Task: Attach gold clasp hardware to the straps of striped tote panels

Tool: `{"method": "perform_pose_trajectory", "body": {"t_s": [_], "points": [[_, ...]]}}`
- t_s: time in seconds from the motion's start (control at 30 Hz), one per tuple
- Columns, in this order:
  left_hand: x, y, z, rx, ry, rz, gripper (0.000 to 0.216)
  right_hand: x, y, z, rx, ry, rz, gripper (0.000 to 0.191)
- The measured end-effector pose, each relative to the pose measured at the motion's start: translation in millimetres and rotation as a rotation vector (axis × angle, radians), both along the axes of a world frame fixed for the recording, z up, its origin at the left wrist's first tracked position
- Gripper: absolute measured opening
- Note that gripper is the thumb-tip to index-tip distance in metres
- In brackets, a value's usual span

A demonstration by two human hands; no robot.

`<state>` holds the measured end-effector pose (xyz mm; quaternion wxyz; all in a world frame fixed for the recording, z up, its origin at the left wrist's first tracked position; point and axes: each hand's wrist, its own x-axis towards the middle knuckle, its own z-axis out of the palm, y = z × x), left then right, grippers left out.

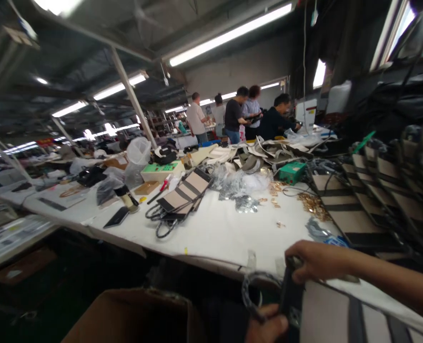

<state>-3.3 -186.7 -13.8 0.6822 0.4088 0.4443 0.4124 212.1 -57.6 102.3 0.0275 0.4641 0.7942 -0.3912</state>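
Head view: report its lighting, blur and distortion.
Head view: ceiling tube lights and the windows blow out to white; edges smear, and the roof post leans from wide-angle warp; the right hand and bag look soft, the left hand dim.

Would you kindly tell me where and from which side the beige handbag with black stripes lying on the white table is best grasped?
Probably by the dark looped handles, coming from the near table edge. The beige handbag with black stripes lies flat on the white table, and its handles spill toward that edge, with bare cloth around them.
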Motion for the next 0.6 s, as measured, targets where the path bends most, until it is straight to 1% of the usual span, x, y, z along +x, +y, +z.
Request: {"method": "perform_pose_trajectory", "body": {"t_s": [0.07,0.1,0.13,0.2,0.27,0.4,0.5,0.6], "points": [[9,-3,-11.0,-0.168,-0.132,0.134,0.054,-4,8,-8.3,0.084,-0.042,0.047,0.02],[13,-4,-15.9,-0.225,-0.156,0.153,0.054,-7,11,-13.3,0.117,-0.074,0.071,0.02],[15,-5,-20.4,-0.282,-0.178,0.165,0.054,-11,15,-18.5,0.136,-0.106,0.083,0.019],[17,-5,-27.5,-0.369,-0.218,0.146,0.053,-17,19,-28.1,0.14,-0.146,0.101,0.018],[16,-4,-30.7,-0.426,-0.244,0.127,0.054,-19,22,-34.0,0.136,-0.178,0.111,0.017],[17,8,-24.9,-0.454,-0.251,0.141,0.05,-15,30,-35.4,0.148,-0.199,0.114,0.016],[20,24,-16.5,-0.448,-0.22,0.161,0.044,-5,40,-34.5,0.158,-0.162,0.072,0.016],[26,40,-11.8,-0.439,-0.163,0.188,0.041,5,50,-40.0,0.167,-0.159,0.018,0.017]]}}
